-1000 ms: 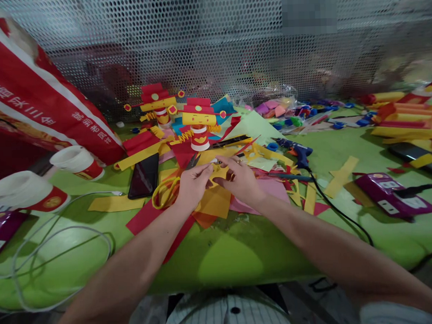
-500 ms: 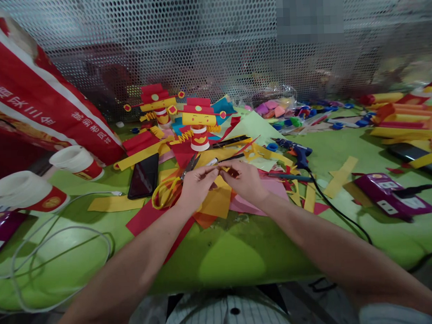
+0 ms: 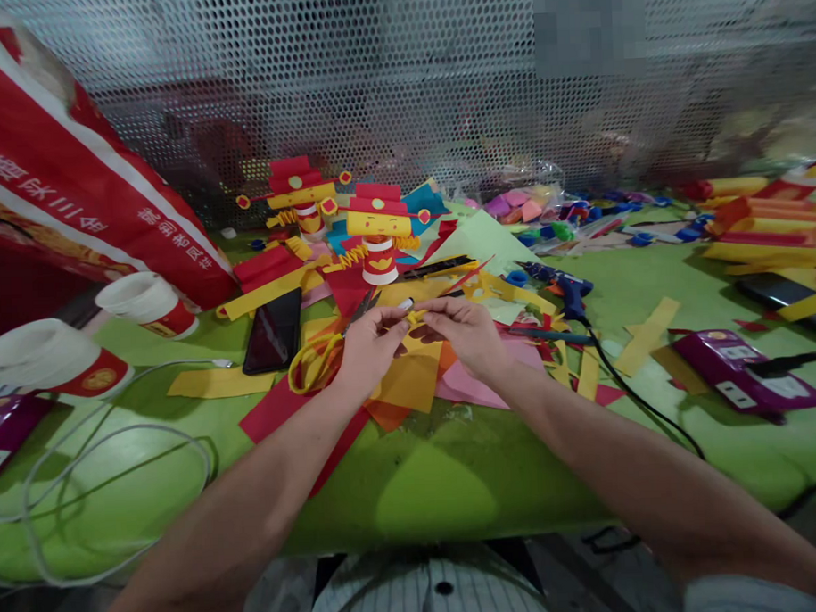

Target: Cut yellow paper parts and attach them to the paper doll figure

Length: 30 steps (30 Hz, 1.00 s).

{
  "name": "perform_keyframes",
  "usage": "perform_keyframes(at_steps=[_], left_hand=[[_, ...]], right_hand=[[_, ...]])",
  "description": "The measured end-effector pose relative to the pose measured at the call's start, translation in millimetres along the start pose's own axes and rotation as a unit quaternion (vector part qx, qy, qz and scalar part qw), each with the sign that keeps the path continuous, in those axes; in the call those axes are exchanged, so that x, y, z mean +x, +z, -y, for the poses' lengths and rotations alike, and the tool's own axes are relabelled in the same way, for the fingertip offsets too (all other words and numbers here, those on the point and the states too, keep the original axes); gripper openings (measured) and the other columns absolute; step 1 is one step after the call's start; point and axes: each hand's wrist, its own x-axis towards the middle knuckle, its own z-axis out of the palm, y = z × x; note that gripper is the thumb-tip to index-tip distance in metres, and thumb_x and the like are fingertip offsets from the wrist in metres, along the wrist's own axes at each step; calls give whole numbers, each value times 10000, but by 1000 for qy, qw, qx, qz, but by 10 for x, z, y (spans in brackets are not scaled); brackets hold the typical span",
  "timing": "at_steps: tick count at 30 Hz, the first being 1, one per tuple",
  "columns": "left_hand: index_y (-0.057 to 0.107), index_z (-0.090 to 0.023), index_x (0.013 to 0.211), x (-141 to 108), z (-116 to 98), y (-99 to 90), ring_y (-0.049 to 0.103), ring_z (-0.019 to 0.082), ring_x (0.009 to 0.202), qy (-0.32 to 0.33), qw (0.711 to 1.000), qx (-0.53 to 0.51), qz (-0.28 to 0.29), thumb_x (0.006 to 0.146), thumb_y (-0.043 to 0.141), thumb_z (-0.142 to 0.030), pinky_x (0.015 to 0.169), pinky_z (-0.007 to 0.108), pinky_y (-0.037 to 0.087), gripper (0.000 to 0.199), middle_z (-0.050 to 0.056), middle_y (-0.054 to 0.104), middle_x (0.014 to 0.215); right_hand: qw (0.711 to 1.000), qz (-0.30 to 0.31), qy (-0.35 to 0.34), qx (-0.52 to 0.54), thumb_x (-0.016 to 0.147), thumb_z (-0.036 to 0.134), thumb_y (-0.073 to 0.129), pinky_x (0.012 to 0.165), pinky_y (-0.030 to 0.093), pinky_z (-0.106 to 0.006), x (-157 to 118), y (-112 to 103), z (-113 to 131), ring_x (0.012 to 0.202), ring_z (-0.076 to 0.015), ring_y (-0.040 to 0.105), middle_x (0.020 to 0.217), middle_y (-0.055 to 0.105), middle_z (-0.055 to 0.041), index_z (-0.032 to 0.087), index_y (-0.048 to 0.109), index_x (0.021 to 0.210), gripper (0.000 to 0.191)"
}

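Observation:
Between the fingertips of my left hand (image 3: 375, 345) and my right hand (image 3: 463, 333) is a small piece of yellow paper (image 3: 416, 318). Both hands are closed in a pinch on it, above a heap of coloured paper. Left of my left hand lie yellow-handled scissors (image 3: 316, 358), their blades partly covered. Beneath the hands are an orange sheet (image 3: 407, 382) and a pink sheet (image 3: 474, 386). Just behind stands a paper-cup figure (image 3: 379, 231) with a yellow face, red hat and pleated yellow arms. A second such figure (image 3: 302, 198) stands behind it to the left.
A black phone (image 3: 273, 333) lies left of the heap. Paper cups (image 3: 144, 306) and a tall red bag (image 3: 101, 165) stand farther left. A blue glue gun (image 3: 568, 291) trails its cord toward a purple power strip (image 3: 745, 374) at right. Perforated metal (image 3: 400, 83) rises behind.
My hands have drawn slightly apart, and more of the yellow paper piece shows between the fingertips. The view has shifted slightly; the things on the table stay in place.

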Motion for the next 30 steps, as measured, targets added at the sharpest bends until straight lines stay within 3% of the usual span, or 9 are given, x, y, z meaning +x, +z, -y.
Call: perform_keyframes(at_steps=[4,10,16,23,30], left_hand=[[598,-168,738,-7,-4,-3,504,64,427,-2,1000,0,-6,677,624,-240,437,198,408,98,-43,571,592],[582,-166,683,-40,-44,9,502,69,407,-32,999,-7,36,691,633,-346,400,192,385,188,-33,559,567],[574,-166,661,-27,-28,29,500,68,400,-49,998,16,42,673,623,-244,408,194,396,93,-38,559,552],[578,-169,681,-8,-48,-20,505,74,432,-13,997,41,58,682,607,-230,453,198,414,68,-57,537,517],[595,-173,727,1,-89,-59,529,75,484,44,991,101,77,719,582,-235,484,198,423,64,-41,569,606]], right_hand=[[1000,-9,1,2,568,347,702,560,503,-276,-14,16,19,544,-106,606,620,630,21,193,620,714,228],[999,-32,-3,-2,539,288,703,540,479,-263,-12,29,27,541,-106,588,560,596,38,190,562,669,215],[999,-33,-25,-10,545,252,695,543,475,-261,-14,34,-7,536,-86,543,575,573,46,191,558,685,205],[994,-4,58,91,521,276,763,534,507,-265,-7,6,41,529,-100,587,561,556,68,191,563,766,327],[975,46,131,177,563,185,736,500,513,-234,5,-40,68,502,-89,587,562,600,52,181,592,781,262]])
